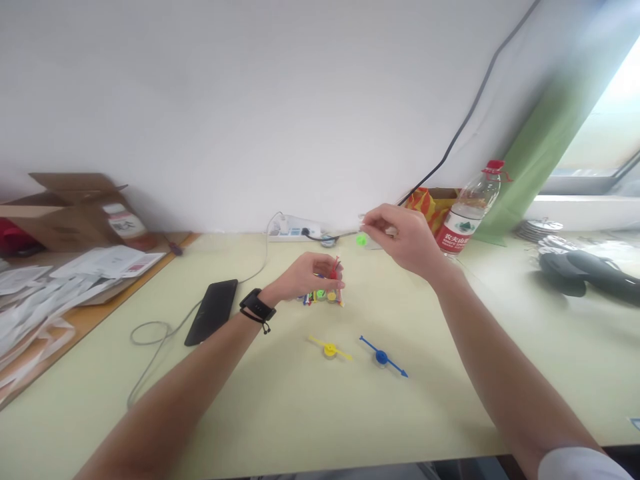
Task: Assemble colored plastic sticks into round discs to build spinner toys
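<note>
While a red piece (335, 272) is held between the thumb and fingers of the left hand (309, 275), beside a cluster of small coloured pieces (321, 294) on the table (280, 413), a bright green piece (361, 239) is pinched at the raised right hand's (403, 237) fingertips; nearer the front edge, a yellow arrow (330, 350) and a blue arrow (381, 357) are laid apart.

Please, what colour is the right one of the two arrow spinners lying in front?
The right arrow spinner is blue; the head view shows it best.
</note>
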### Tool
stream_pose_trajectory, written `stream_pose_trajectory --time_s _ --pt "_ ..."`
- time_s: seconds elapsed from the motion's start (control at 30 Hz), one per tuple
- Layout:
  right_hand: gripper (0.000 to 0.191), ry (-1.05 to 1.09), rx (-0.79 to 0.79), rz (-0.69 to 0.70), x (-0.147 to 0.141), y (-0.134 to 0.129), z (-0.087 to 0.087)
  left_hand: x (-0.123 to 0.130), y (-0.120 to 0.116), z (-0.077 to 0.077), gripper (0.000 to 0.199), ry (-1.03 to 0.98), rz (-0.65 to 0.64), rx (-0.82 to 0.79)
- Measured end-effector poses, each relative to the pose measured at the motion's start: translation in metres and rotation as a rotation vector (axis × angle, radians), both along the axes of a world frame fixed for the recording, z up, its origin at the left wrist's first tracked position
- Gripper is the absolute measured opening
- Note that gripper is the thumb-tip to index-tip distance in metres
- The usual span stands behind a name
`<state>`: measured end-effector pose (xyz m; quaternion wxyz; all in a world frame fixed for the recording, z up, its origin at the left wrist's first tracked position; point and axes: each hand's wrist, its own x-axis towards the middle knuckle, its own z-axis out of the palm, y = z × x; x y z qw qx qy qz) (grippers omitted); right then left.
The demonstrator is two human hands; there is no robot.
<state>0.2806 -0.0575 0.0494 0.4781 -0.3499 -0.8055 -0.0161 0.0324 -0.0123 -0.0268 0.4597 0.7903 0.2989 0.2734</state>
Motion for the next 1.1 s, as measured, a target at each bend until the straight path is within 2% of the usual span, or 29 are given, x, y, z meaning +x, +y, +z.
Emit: stream_pose_trajectory --time_s 0.23,0.47,0.6,0.7,0.93,1.1 --pt "0.011 0.073 -0.155 0.13 -0.005 -0.006 0.002 0.002 -0.002 -0.001 0.035 -0.026 -0.007 0.03" --pt "0.014 0.374 -0.042 0.082 -0.002 -0.008 0.006 0.004 -0.004 -0.003 0.035 -0.018 0.005 0.041" --pt "0.014 0.471 -0.064 0.128 -0.001 -0.01 0.009 0.005 -0.005 -0.002 0.034 -0.019 -0.003 0.041" --pt "0.013 0.389 -0.126 0.128 -0.002 -0.012 0.009 0.005 -0.006 -0.002 0.033 -0.022 0.004 0.039" --pt "0.019 0.012 -0.059 -0.097 -0.006 -0.005 0.002 0.007 -0.007 -0.002 0.036 -0.066 0.019 0.011" --pt "0.027 -0.049 -0.094 -0.134 0.001 0.0 0.0 0.007 -0.007 0.0 0.039 -0.13 0.08 0.01"
